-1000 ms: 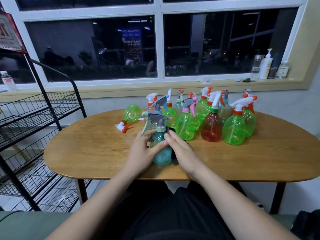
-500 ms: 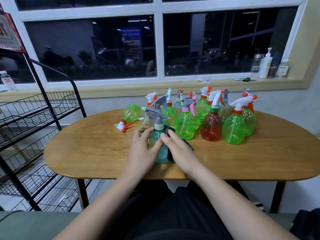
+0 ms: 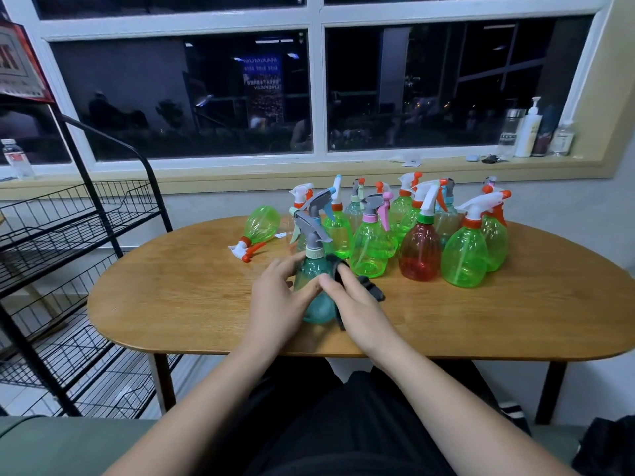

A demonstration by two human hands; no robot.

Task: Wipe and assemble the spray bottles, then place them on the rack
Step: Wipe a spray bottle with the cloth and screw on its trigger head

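Observation:
A teal spray bottle (image 3: 314, 290) with a grey trigger head stands upright near the table's front edge. My left hand (image 3: 276, 298) holds its left side, fingers curved round the body. My right hand (image 3: 357, 304) presses a dark cloth (image 3: 369, 286) against the bottle's right side. Behind stands a cluster of assembled bottles, mostly green (image 3: 369, 249), with one red bottle (image 3: 420, 254). A green bottle (image 3: 263, 223) lies on its side at the back left, its white and orange trigger head pointing toward me. The black wire rack (image 3: 68, 235) stands to the left of the table.
The oval wooden table (image 3: 192, 297) has bare surface at its left and right ends. The rack has several wire shelves. On the windowsill at the right stand a pump bottle (image 3: 529, 132) and other containers. A small water bottle (image 3: 15, 159) stands on the sill at the left.
The teal bottle has been brought more upright between my hands. My right hand with the cloth has shifted slightly along the bottle's right side. The other bottles have not moved.

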